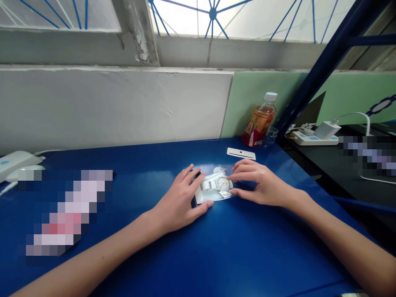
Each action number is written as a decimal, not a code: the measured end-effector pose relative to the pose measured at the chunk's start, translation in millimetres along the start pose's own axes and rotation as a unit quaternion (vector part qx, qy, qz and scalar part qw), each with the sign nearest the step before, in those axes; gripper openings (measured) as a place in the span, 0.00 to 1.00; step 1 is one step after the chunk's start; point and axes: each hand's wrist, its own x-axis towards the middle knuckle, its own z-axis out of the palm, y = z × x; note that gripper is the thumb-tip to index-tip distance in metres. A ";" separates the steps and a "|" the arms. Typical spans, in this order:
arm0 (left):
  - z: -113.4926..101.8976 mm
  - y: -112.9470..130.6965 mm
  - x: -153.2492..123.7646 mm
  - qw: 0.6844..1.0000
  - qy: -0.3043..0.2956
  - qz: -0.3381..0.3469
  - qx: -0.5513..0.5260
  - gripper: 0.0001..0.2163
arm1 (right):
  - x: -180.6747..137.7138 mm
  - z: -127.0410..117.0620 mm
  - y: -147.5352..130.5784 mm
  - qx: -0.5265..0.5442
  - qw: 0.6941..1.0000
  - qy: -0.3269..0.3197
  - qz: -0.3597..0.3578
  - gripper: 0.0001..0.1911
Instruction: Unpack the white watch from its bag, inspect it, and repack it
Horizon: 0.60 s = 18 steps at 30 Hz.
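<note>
A white wristwatch with a round dial lies in a clear plastic bag on the blue tabletop. My left hand steadies the bag's left end, its fingers over the top and the thumb along the near edge. From the right, my right hand has its thumb and bent fingers at the bag's right edge, close to the dial. Its fingertips seem to pinch the plastic there. Part of the bag's left end is hidden under my left fingers.
Behind my right hand lies a white card. A drink bottle with a white cap stands by the wall. At left are a blurred-out flat item and a white device. A power strip sits beyond the blue post.
</note>
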 end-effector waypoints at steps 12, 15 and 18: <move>-22.1 -23.4 8.9 0.998 -0.060 0.007 0.003 0.42 | -1.5 -0.3 5.3 -0.025 0.995 -0.073 0.056 0.41; -22.4 -26.2 9.2 0.999 -0.052 0.011 0.013 0.43 | -0.4 -1.9 5.3 -0.017 0.995 -0.079 0.055 0.42; -19.6 -26.7 8.5 0.999 -0.032 0.015 0.007 0.42 | -1.0 -1.3 6.9 -0.006 0.995 -0.077 0.059 0.43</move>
